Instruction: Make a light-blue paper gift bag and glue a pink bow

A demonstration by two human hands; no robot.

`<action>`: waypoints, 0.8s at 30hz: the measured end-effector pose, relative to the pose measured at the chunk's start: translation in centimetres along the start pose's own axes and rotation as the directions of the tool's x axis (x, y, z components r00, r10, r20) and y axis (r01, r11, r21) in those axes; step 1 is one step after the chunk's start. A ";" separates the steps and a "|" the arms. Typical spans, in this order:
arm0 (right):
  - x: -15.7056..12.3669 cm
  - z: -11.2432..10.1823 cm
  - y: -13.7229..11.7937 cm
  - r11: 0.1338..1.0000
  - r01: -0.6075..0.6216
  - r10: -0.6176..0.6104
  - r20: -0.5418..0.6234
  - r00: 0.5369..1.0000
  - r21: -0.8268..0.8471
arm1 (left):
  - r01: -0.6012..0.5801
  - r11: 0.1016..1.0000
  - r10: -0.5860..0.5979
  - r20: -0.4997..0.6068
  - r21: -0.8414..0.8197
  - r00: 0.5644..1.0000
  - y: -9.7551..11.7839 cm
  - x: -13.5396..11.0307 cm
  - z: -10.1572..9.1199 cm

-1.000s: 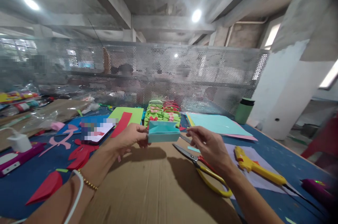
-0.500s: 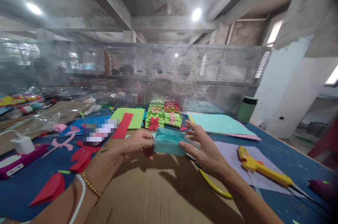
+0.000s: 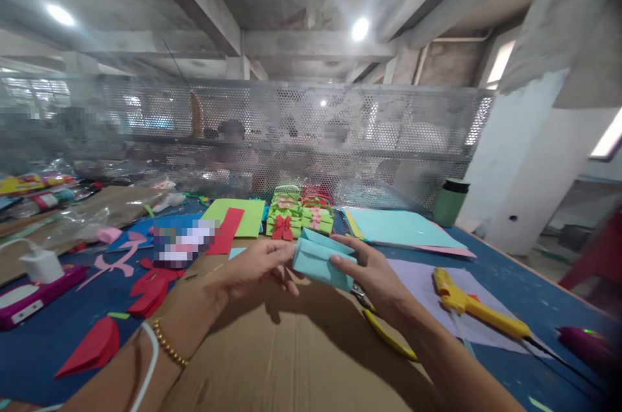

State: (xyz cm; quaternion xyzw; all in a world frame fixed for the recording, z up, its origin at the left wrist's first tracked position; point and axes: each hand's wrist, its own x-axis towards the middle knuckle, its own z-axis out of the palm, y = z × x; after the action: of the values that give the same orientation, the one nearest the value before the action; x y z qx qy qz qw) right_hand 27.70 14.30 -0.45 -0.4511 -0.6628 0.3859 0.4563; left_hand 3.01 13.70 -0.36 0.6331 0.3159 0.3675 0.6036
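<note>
A small light-blue folded paper box [image 3: 321, 263] is held up over the brown cardboard [image 3: 272, 360], tilted down to the right. My right hand [image 3: 372, 273] grips its right end, thumb on the front face and fingers behind. At the left end, my left hand [image 3: 262, 269] pinches the edge between thumb and forefinger, its other fingers curled below. Yellow-handled pliers [image 3: 389, 337] lie on the cardboard below my right hand, partly hidden by it. Behind the box stand several small green paper baskets [image 3: 284, 214] with bows.
A yellow glue gun [image 3: 481, 315] rests on a lilac sheet [image 3: 408, 276] at the right. Light-blue sheets [image 3: 403, 227] and a green bottle [image 3: 449, 203] are at the back right. Red paper pieces [image 3: 92, 344] and a purple power strip [image 3: 43, 298] lie at the left.
The box has turned in my hands, so its open top shows less and its right end sits lower. My right hand has closed from spread fingers onto it.
</note>
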 end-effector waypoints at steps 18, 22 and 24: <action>-0.2 0.2 0.0 0.984 0.158 -0.162 -0.048 0.986 -0.085 | -0.066 0.948 0.020 -0.146 -0.312 0.989 -2.6 1.0 3.0; -0.6 -0.5 -1.1 0.864 0.372 -0.455 -0.211 0.865 -0.340 | -0.098 0.950 0.038 -0.202 -0.297 0.979 -2.7 1.1 2.5; -0.9 -0.4 -1.4 0.756 0.467 -0.595 -0.181 0.783 -0.459 | -0.106 0.947 0.037 -0.224 -0.303 0.974 -2.8 1.2 2.5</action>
State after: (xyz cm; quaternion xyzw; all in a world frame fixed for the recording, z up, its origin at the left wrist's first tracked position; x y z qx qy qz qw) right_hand 27.93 13.03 0.74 -0.3782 -0.7453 0.0210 0.5486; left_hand 5.85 13.63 -3.10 0.4968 0.2938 0.5011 0.6448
